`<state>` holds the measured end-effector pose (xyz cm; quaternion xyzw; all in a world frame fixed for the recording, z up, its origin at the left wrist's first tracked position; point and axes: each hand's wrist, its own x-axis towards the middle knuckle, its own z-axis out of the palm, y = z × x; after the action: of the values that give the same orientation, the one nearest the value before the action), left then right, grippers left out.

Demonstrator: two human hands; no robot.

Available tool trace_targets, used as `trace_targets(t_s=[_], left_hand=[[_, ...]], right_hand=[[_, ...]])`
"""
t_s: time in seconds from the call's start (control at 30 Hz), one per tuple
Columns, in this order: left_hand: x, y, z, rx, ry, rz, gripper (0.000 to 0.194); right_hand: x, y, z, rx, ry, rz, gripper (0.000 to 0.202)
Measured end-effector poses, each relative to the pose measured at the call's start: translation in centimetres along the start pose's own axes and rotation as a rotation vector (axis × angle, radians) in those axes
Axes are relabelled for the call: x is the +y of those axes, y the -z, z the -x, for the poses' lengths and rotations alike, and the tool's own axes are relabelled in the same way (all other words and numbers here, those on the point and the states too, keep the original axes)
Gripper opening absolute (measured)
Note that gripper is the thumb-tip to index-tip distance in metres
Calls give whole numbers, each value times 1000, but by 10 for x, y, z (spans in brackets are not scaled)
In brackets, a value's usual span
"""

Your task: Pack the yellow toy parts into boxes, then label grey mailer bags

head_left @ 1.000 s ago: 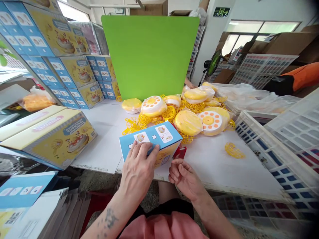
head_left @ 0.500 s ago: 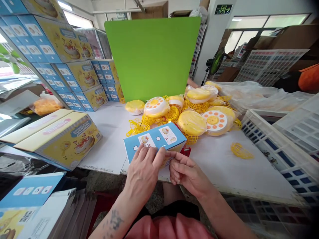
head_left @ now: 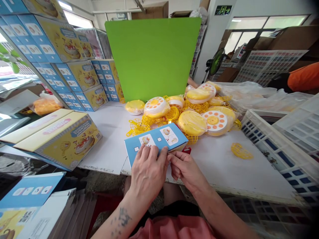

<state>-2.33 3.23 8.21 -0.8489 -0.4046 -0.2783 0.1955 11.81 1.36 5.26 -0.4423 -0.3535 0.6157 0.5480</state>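
Observation:
A blue box (head_left: pixel 133 141) with printed pictures and small white squares on its upper face lies at the table's front edge. My left hand (head_left: pixel 149 169) rests on that face, palm down, its fingers stretched out. Beside it, at the box's near right edge, my right hand (head_left: pixel 185 167) is closed, thumb and forefinger pinched together close to my left hand's fingers. What the pinch holds, if anything, is too small to make out. Just behind the box lie yellow mesh baskets (head_left: pixel 141 127) and bagged yellow-and-white round toys (head_left: pixel 192 122). Something red (head_left: pixel 186 150) shows by the box's right end.
Two yellow boxes (head_left: pixel 84 142) stand side by side on the left, with stacked boxes (head_left: pixel 84 76) behind. A green board (head_left: pixel 152 59) rises at the back. White crates (head_left: pixel 274 152) flank the right, near a loose yellow mesh piece (head_left: pixel 241 151). Flat cartons (head_left: pixel 47 212) lie lower left.
My left hand has slid slightly right on the box. My right hand's thumb and forefinger have drawn closer to the left fingers. The box has shifted slightly right.

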Motion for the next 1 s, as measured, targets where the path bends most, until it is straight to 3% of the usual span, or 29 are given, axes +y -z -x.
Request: trace_targets(t_s=[0.23, 0.4, 0.53, 0.7, 0.87, 1.0], left_hand=[[-4, -7, 3, 85, -26, -24, 28], [-4, -10, -1, 128, -47, -86, 23], [-5, -12, 0, 111, -49, -103, 23], [-6, -13, 4, 73, -29, -114, 39], [-5, -9, 5, -18, 6, -118, 37], [-12, 4, 16, 48, 25, -83, 30]], right_hand=[[-2, -10, -1, 149, 255, 474, 30], [12, 0, -8, 188, 379, 762, 45], [23, 10, -8, 163, 367, 776, 43], [16, 10, 3, 237, 595, 636, 28], [3, 2, 8, 9, 605, 839, 40], [3, 5, 19, 126, 741, 797, 31]])
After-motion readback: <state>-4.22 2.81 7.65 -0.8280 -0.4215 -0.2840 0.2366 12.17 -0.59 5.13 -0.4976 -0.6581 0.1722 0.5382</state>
